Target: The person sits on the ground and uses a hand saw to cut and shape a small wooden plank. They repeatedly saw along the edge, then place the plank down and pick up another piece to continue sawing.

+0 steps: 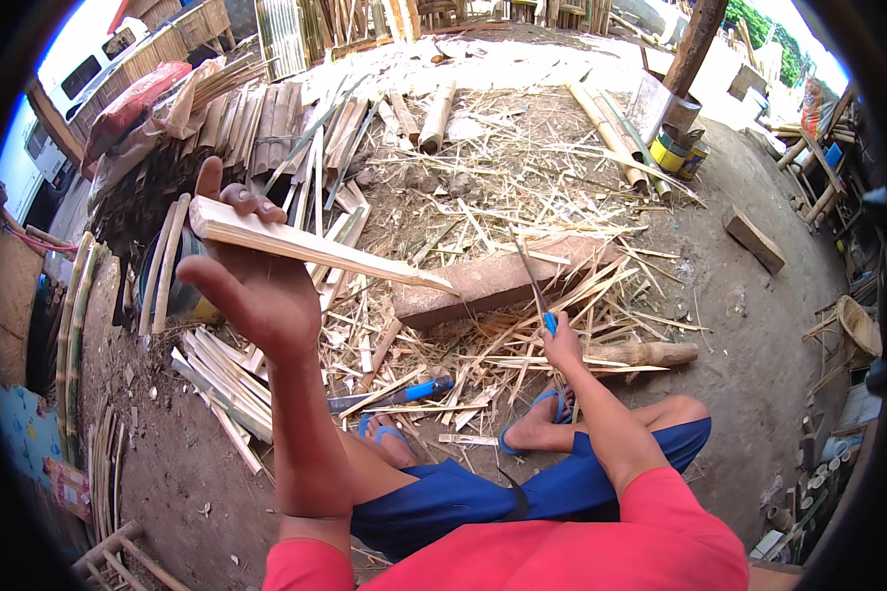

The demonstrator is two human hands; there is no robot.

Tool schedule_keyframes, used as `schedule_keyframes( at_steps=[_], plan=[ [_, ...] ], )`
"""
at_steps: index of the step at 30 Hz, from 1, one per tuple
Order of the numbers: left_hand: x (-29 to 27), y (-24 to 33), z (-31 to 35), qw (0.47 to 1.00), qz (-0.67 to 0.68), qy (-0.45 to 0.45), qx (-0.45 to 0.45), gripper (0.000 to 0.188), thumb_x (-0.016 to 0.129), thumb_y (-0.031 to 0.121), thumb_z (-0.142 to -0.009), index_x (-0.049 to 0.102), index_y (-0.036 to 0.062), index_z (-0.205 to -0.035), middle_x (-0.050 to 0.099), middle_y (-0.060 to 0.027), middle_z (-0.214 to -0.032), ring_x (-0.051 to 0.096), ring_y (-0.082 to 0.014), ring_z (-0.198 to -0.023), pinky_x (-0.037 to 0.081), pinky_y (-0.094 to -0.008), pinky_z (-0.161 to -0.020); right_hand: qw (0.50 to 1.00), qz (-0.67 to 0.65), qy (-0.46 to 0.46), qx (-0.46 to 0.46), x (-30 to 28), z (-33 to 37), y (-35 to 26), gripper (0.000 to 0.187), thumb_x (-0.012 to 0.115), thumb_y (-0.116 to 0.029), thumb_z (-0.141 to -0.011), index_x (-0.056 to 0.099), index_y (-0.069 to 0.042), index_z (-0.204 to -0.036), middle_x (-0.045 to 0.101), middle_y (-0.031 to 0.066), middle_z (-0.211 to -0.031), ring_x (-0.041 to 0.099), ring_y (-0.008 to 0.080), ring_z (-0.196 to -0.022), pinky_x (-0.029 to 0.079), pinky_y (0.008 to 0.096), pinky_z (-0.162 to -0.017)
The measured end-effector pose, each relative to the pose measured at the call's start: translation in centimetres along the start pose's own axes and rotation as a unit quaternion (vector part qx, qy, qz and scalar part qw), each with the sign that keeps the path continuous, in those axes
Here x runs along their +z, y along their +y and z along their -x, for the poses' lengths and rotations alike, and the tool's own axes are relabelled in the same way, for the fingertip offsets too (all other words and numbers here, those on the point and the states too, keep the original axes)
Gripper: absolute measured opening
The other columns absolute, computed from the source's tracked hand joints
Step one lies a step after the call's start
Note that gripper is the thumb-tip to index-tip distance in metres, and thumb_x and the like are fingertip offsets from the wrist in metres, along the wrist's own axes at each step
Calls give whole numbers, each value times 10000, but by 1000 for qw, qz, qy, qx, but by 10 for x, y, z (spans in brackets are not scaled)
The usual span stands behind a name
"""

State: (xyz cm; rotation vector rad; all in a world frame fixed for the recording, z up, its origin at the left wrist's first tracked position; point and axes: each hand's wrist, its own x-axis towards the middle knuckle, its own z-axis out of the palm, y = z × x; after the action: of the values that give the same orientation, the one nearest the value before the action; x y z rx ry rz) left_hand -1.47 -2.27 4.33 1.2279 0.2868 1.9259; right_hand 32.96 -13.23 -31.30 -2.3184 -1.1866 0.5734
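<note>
My left hand (256, 286) is raised, its thumb spread away and its fingers loosely curled, with a split bamboo strip (306, 246) lying across the palm. The strip slants down to the right, its far end at the left part of a brown wooden block (493, 286). My right hand (562, 345) is closed round the blue handle of a knife (534, 276), whose blade points away from me over the block. A second blue-handled blade (424, 390) lies on the ground by my left foot.
Bamboo shavings (552, 207) litter the ground around the block. A bundle of split strips (227, 379) lies at left, below stacked bamboo pieces (256, 123). A round bamboo length (646, 355) lies right of my hand. Farther right are a short timber piece (754, 239) and yellow cans (668, 156) by a post.
</note>
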Motion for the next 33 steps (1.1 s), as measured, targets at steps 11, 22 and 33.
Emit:
schedule_keyframes(
  at_steps=[11, 22, 33],
  plan=[
    [46, -17, 23, 957, -266, 6, 117, 469, 716, 335, -937, 480, 37, -1210, 565, -46, -1077, 531, -112, -954, 429, -277, -890, 891, -268, 31, -366, -170, 147, -214, 377, 533, -139, -1011, 403, -3, -1337, 626, 64, -788, 650, 124, -646, 530, 314, -584],
    [45, -22, 40, 963, -234, -17, 132, 439, 685, 301, -953, 449, 16, -1189, 552, -93, -1107, 524, -160, -980, 422, -332, -922, 899, -233, -18, -371, -160, 143, -244, 327, 600, -150, -951, 420, -18, -1190, 603, 248, -670, 610, 490, -667, 459, 520, -569],
    [34, -23, 34, 952, -279, 9, 126, 401, 666, 299, -967, 478, 18, -1183, 538, -59, -1058, 509, -139, -967, 408, -308, -908, 919, -159, -11, -360, -123, 127, -227, 353, 605, -127, -942, 427, -8, -1223, 641, 271, -771, 645, 490, -762, 485, 553, -635]
  ],
)
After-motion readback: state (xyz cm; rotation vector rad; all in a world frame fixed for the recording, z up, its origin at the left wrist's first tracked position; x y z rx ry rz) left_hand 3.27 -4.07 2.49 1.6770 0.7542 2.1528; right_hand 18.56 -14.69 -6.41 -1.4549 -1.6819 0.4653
